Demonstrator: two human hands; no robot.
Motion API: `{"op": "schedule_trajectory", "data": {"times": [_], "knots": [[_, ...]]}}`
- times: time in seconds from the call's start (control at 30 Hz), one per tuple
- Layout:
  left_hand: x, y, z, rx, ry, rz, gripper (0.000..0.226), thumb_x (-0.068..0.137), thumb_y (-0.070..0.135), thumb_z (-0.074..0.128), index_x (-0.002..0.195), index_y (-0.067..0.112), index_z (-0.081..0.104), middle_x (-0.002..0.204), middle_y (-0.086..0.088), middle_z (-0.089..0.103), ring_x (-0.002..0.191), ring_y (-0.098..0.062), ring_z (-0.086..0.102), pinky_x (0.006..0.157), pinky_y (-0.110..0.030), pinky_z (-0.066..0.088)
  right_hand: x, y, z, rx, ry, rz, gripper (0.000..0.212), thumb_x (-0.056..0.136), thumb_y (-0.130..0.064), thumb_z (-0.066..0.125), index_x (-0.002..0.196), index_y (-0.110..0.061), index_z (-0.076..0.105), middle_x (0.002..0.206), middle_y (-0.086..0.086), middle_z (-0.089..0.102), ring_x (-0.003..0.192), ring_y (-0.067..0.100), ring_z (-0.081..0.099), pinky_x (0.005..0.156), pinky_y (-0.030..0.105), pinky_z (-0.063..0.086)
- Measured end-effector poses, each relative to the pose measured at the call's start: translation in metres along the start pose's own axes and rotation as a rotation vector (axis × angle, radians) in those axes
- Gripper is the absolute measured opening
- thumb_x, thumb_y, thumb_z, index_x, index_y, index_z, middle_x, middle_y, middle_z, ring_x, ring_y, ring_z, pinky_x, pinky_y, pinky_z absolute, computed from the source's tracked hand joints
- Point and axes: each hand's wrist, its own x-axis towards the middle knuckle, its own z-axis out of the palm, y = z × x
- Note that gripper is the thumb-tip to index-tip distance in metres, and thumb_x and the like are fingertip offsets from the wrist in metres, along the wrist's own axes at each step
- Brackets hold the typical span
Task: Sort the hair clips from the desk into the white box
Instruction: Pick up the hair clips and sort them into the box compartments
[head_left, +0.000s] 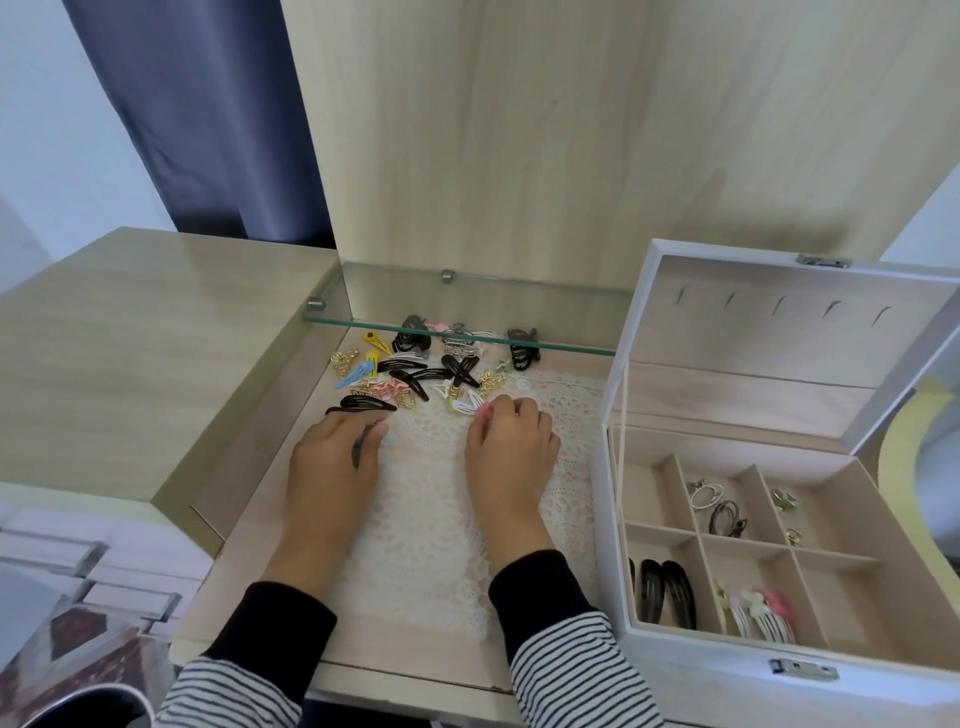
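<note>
left hand (332, 467) on blurred dark clip (360, 441), grip unclear | right hand (511, 441) pinches pink clip (485, 413) | risk — could snag the adjacent white clip (465, 404), dragging it off the worktop (249, 597)

No text, label or number can be read anywhere.

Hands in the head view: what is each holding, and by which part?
The right hand pinches a pink clip by its near end, it seems. The left hand holds a black clip along its length, between thumb and fingers.

white box (691, 686), black clips (363, 404), striped sleeves (571, 670)
</note>
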Motion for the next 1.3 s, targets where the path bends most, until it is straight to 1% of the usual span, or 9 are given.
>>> {"op": "schedule_trajectory", "data": {"times": [0.2, 0.3, 0.37, 0.53, 0.77, 0.97, 1.1, 1.23, 1.3], "knots": [[0.000, 0.011, -0.006, -0.024, 0.033, 0.073, 0.016, 0.093, 0.015, 0.063, 0.106, 0.011, 0.071, 0.100, 0.000, 0.068, 0.092, -0.016, 0.062, 0.082, -0.031, 0.052, -0.003, -0.007, -0.015, 0.188, 0.003, -0.027, 0.013, 0.090, -0.018, 0.057, 0.094, -0.010, 0.066, 0.080, 0.005, 0.061, 0.068, 0.019, 0.053, 0.056, 0.027, 0.044], [0.004, 0.015, -0.011, 0.064, 0.094, 0.163, 0.016, 0.094, 0.016, 0.062, 0.102, 0.007, 0.072, 0.097, -0.005, 0.070, 0.091, -0.023, 0.063, 0.079, -0.038, 0.052, -0.002, -0.016, -0.035, 0.317, -0.054, -0.053, 0.018, 0.096, -0.020, 0.048, 0.102, -0.009, 0.061, 0.088, 0.005, 0.059, 0.069, 0.016, 0.053, 0.054, 0.024, 0.039], [0.010, 0.019, -0.012, 0.102, 0.131, 0.225, 0.020, 0.093, 0.020, 0.059, 0.100, 0.007, 0.073, 0.096, -0.006, 0.070, 0.088, -0.026, 0.064, 0.076, -0.039, 0.052, 0.000, -0.021, -0.052, 0.414, -0.064, -0.081, 0.016, 0.097, -0.017, 0.048, 0.099, -0.008, 0.060, 0.087, 0.006, 0.059, 0.070, 0.017, 0.053, 0.056, 0.023, 0.036], [0.019, 0.054, -0.015, -0.066, 0.134, 0.251, 0.011, 0.093, 0.014, 0.063, 0.100, 0.011, 0.070, 0.091, -0.001, 0.070, 0.078, -0.018, 0.065, 0.069, -0.036, 0.054, 0.017, -0.013, -0.097, 0.576, -0.129, -0.116, 0.009, 0.092, -0.012, 0.054, 0.092, -0.013, 0.063, 0.084, 0.001, 0.062, 0.075, 0.015, 0.057, 0.065, 0.027, 0.048], [0.011, 0.138, -0.007, -0.461, 0.002, 0.084, 0.007, 0.091, 0.019, 0.066, 0.095, 0.025, 0.066, 0.086, 0.015, 0.068, 0.080, 0.001, 0.064, 0.071, -0.010, 0.047, 0.051, 0.046, -0.167, 0.617, -0.188, -0.091, 0.007, 0.087, -0.012, 0.064, 0.091, -0.013, 0.070, 0.078, -0.005, 0.065, 0.071, 0.005, 0.058, 0.067, 0.013, 0.047], [-0.003, 0.206, 0.011, -0.636, -0.245, 0.051, 0.009, 0.089, 0.017, 0.068, 0.089, 0.026, 0.067, 0.089, 0.008, 0.068, 0.075, -0.003, 0.067, 0.069, -0.009, 0.047, 0.073, 0.118, -0.213, 0.591, -0.322, 0.035, 0.005, 0.083, -0.014, 0.069, 0.086, -0.017, 0.072, 0.081, 0.001, 0.068, 0.071, 0.011, 0.062, 0.070, 0.022, 0.051], [-0.013, 0.238, 0.032, -0.700, -0.436, 0.023, 0.010, 0.087, 0.014, 0.070, 0.086, 0.024, 0.067, 0.082, 0.022, 0.067, 0.070, 0.001, 0.066, 0.066, -0.008, 0.045, 0.081, 0.161, -0.235, 0.470, -0.402, 0.028, 0.005, 0.083, -0.017, 0.070, 0.082, -0.022, 0.071, 0.081, -0.002, 0.069, 0.073, 0.017, 0.065, 0.073, 0.028, 0.051], [-0.019, 0.262, 0.053, -0.694, -0.610, 0.026, 0.006, 0.087, 0.016, 0.071, 0.088, 0.021, 0.068, 0.082, 0.013, 0.068, 0.068, -0.005, 0.069, 0.062, -0.010, 0.047, 0.085, 0.189, -0.248, 0.302, -0.490, -0.035, 0.007, 0.082, -0.015, 0.070, 0.081, -0.022, 0.072, 0.080, -0.006, 0.069, 0.062, 0.001, 0.058, 0.062, 0.007, 0.041], [-0.021, 0.274, 0.064, -0.668, -0.689, 0.021, 0.005, 0.086, 0.020, 0.072, 0.088, 0.024, 0.069, 0.085, 0.012, 0.069, 0.073, -0.008, 0.071, 0.071, -0.019, 0.054, 0.087, 0.199, -0.253, 0.214, -0.536, -0.056, 0.007, 0.083, -0.016, 0.070, 0.083, -0.023, 0.071, 0.081, -0.008, 0.067, 0.064, 0.000, 0.058, 0.060, 0.004, 0.040]]}}
